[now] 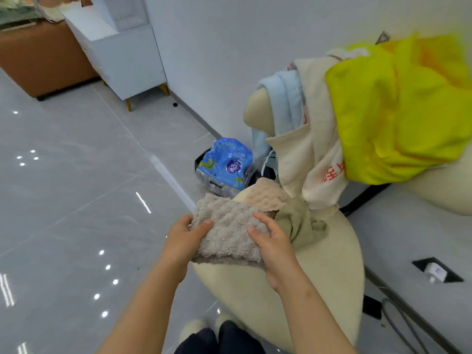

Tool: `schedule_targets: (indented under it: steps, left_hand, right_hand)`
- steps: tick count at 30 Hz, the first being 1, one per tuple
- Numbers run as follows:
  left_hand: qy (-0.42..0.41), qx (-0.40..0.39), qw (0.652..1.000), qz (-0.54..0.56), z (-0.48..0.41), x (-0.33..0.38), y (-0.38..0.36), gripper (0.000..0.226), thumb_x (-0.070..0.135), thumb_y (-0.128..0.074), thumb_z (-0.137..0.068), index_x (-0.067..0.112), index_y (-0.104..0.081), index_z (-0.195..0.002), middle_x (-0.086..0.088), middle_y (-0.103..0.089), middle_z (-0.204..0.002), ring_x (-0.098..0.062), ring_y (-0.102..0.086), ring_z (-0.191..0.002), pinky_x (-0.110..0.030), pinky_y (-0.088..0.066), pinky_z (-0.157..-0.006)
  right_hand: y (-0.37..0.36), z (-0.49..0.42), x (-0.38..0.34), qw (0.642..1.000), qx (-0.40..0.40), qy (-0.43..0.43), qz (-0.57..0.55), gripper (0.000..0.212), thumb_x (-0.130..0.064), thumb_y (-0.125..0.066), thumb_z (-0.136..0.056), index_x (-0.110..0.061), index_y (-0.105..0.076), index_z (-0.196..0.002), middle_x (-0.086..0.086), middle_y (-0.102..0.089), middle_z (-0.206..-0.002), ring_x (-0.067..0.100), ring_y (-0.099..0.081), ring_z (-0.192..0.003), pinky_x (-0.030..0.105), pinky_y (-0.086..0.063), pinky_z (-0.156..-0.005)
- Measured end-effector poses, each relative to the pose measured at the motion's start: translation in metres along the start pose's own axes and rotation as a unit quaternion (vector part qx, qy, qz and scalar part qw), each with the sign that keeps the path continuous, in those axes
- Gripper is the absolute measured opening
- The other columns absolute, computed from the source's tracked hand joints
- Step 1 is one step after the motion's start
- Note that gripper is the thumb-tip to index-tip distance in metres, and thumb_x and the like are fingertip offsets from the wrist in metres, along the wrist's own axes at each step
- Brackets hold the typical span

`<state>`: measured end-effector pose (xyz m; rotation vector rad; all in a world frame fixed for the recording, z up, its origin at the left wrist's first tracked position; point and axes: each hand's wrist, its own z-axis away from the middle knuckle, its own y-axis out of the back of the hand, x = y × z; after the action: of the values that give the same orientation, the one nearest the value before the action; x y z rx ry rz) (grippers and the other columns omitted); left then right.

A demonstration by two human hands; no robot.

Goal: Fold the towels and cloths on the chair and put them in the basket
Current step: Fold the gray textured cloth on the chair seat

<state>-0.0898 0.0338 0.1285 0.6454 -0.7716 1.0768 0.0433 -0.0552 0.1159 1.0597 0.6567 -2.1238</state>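
I am holding the towel (pixel 228 229) at the chair's (pixel 255 290) front edge, my left hand (pixel 185 237) pinching its left end, my right hand (pixel 272 242) curling round its right. A peach cloth (pixel 270 198) and an olive cloth (pixel 298 223) are lying just behind.

To our left the glossy tiled floor (pixel 89 187) lies open as far as the white cabinet (pixel 122 54). Ahead, a blue plastic package (pixel 227 164) sits on the floor just beside the chair (pixel 255 297). The seat is bare on our side of the grey towel (pixel 227 233) we hold. To the right, an olive cloth (pixel 298 223), a peach cloth (pixel 268 198), a draped cream cloth (pixel 314 154) and a yellow cloth (pixel 398 111) crowd the way.
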Motion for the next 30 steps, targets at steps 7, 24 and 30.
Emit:
schedule_targets:
  steps: [7,24,30]
  left_hand:
    - [0.013,0.006,0.999,-0.036,0.041,0.1,0.005,0.026,0.022,-0.065,-0.087,0.01,-0.059,-0.11,-0.01,-0.066,-0.102,-0.023,-0.064,-0.085,-0.029,-0.051,-0.066]
    - [0.023,0.014,1.0,0.002,-0.034,0.185,0.092,0.017,0.017,-0.065,-0.087,0.012,-0.059,-0.103,-0.004,-0.065,-0.087,-0.02,-0.062,-0.074,-0.029,-0.051,-0.065]
    - [0.004,-0.003,1.0,-0.017,-0.122,0.246,0.191,0.025,0.021,-0.067,-0.086,0.01,-0.06,-0.108,-0.007,-0.066,-0.094,-0.023,-0.064,-0.081,-0.031,-0.051,-0.066]
  right_hand:
    - [-0.021,0.04,-0.091,1.0,0.011,-0.001,0.02,0.035,-0.002,-0.057,-0.088,-0.034,-0.058,-0.099,0.004,-0.06,-0.12,0.017,-0.063,-0.092,0.041,-0.051,-0.094]
    - [-0.146,-0.012,-0.145,1.0,0.009,-0.022,0.017,0.035,-0.003,-0.058,-0.087,-0.035,-0.058,-0.098,0.004,-0.058,-0.121,0.022,-0.064,-0.099,0.043,-0.052,-0.092]
    - [-0.271,-0.067,-0.172,1.0,0.007,-0.016,0.02,0.034,-0.003,-0.057,-0.087,-0.036,-0.058,-0.096,0.009,-0.061,-0.118,0.026,-0.063,-0.097,0.042,-0.051,-0.094]
